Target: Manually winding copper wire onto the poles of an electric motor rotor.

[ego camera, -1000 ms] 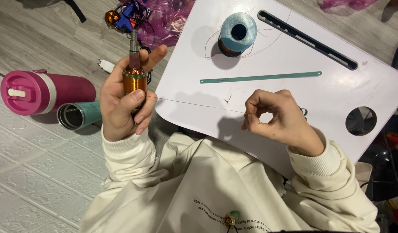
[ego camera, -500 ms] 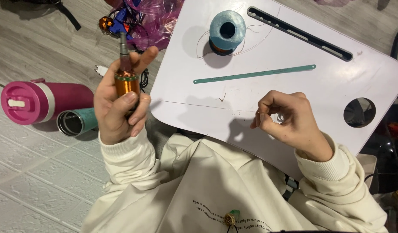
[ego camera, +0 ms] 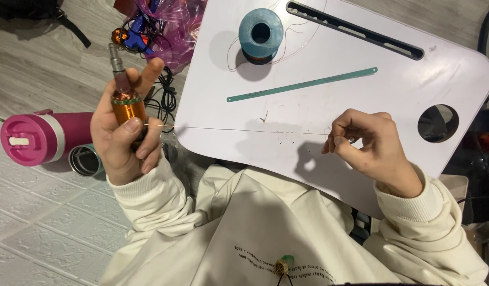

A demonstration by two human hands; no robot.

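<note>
In the head view, the left hand [ego camera: 125, 140] has drifted toward nine o'clock and still grips one copper-wound coil [ego camera: 128, 108] upright, while the right hand [ego camera: 369, 145] pinches one thin wire [ego camera: 244, 130], now stretched taut between them across the white lap desk [ego camera: 456, 74]. Judging by this, the winding goes on. At twelve o'clock on the desk stands one blue spool [ego camera: 261, 35], with one green strip [ego camera: 302, 85] below; two tumblers lie at nine o'clock, pink [ego camera: 40, 139] and teal [ego camera: 85, 160].

A spool [ego camera: 261, 35] and ruler [ego camera: 301, 85] lie on the lap desk [ego camera: 361, 132] (upper right of frame); a bottle [ego camera: 40, 137] lies on the floor at left.
</note>
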